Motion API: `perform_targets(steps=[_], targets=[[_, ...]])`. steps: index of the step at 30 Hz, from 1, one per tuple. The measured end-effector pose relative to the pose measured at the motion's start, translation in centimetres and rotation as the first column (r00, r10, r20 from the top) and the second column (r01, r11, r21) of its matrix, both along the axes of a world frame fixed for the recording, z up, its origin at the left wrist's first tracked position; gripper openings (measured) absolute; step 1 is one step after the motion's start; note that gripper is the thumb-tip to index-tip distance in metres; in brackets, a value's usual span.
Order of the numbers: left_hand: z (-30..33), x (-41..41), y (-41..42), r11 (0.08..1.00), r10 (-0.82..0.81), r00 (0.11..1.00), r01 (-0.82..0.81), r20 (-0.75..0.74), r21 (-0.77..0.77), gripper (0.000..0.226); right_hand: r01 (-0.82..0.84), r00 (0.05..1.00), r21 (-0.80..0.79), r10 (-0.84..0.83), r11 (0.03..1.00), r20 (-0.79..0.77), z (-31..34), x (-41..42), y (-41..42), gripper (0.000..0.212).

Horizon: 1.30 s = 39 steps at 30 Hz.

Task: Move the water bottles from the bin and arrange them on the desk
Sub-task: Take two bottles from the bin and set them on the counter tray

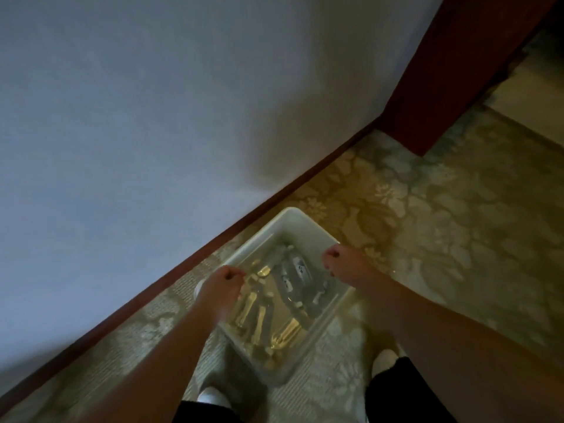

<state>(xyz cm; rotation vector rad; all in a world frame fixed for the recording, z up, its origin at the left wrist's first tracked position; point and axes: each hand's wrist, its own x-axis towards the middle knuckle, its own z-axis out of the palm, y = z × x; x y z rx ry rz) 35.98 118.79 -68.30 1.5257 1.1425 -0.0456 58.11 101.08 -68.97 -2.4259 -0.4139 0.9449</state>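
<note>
Over the bin [293, 221], left hand [221, 290] and right hand [345, 264] curled on opposite rims, blurred bottles [290, 279] inside

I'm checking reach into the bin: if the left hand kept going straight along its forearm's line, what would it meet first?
Probably the bin's far-left wall, past the rim the left hand seems to grip; beyond that, the baseboard. Depth is unclear.

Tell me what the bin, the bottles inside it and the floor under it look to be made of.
Bin: looks like translucent whitish plastic, smooth; its contents show dimly through the walls. Bottles: probably clear plastic, glossy, with highlights and printed labels, though blur leaves glass possible. Floor: seems carpet, matte, with a woven floral pattern. The left hand and right hand grip the bin's opposite rims.
</note>
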Motion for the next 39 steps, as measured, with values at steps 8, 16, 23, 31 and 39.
perform_targets(steps=[8,16,23,31,39], targets=[[-24.7,7.8,-0.7,0.943,-0.329,0.877,0.323,-0.349,-0.079,0.024,-0.351,0.936,-0.261,0.344,0.899,-0.074,-23.5,7.0,4.2,0.024],[-36.8,8.6,-6.4,0.961,-0.253,0.734,0.267,-0.63,-0.075,0.048,-0.431,0.882,-0.421,0.472,0.798,-0.008,-38.5,2.4,8.5,0.041],[-39.1,9.0,-9.0,0.952,-0.194,0.774,0.297,-0.603,0.075,0.053,-0.153,0.937,-0.476,0.279,0.866,0.208,-42.8,0.1,9.2,0.052],[-36.4,9.7,-5.8,0.958,-0.185,0.842,0.269,-0.507,0.096,0.072,-0.106,0.992,-0.298,0.081,0.949,-0.095,-39.1,3.6,9.3,0.076],[-23.1,4.3,-1.7,0.977,0.209,0.948,-0.192,-0.24,0.092,0.09,0.259,0.507,-0.036,-0.168,0.965,-0.846,-18.0,7.8,4.5,0.043]])
